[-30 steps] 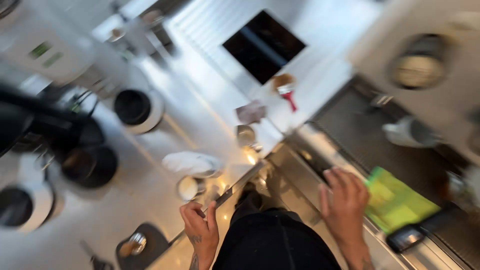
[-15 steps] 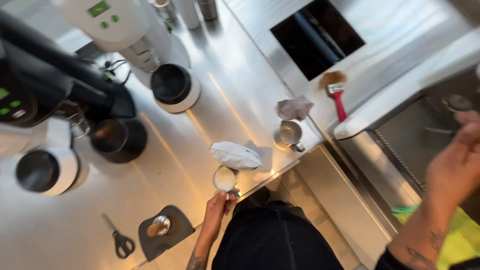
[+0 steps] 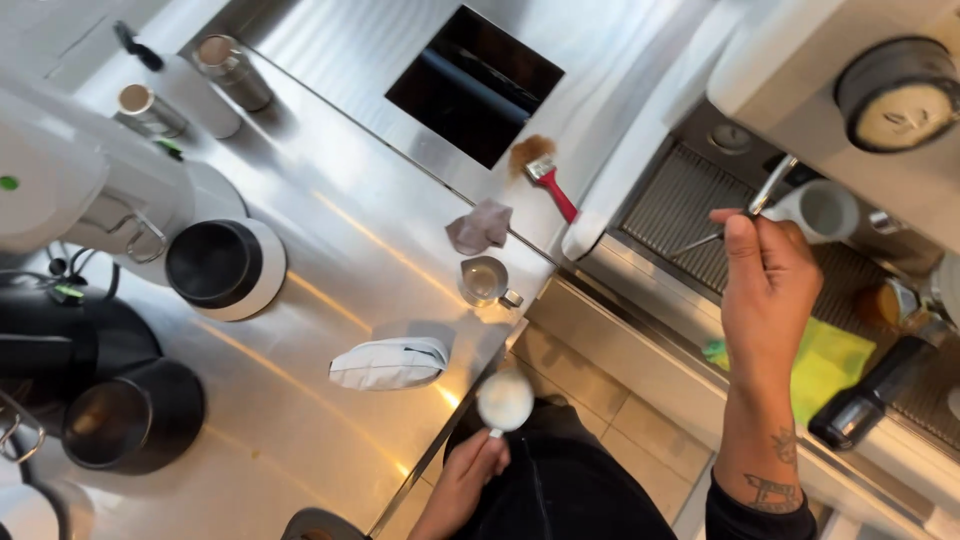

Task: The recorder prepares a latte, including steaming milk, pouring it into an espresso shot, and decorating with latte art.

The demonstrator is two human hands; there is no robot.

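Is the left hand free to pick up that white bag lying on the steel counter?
Probably not as it stands. The left hand is already closed on the handle of a small milk pitcher at the counter's edge. The white bag lies close by with nothing between them, so only the occupied grip hinders it.

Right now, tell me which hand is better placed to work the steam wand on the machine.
The right hand. It is already raised at the thin metal steam wand, fingers touching it over the drip tray. The left hand is low by the counter edge, occupied holding the small milk pitcher.
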